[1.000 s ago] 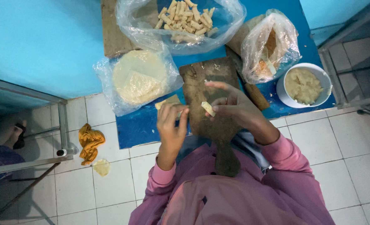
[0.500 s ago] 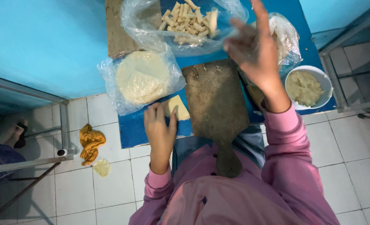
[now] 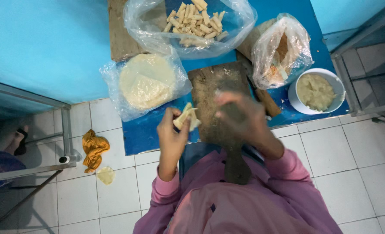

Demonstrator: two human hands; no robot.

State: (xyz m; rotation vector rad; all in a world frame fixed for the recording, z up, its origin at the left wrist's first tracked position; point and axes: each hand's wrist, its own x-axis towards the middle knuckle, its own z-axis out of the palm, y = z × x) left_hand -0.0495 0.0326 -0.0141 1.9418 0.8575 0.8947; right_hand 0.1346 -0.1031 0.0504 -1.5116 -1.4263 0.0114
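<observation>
Over blue table [image 3: 151,136], left hand [image 3: 171,138] holds wrapper [image 3: 187,118] upright.

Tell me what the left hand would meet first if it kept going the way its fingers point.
Probably the bag of round wrappers: the left hand, holding a folded wrapper, points up-screen toward it. Height above the blue surface is unclear.

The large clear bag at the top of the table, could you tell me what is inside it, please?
The clear bag holds a heap of small pale rolled sticks, piled loosely. Whatever lies beneath the heap is covered, and their filling cannot be seen.
</observation>
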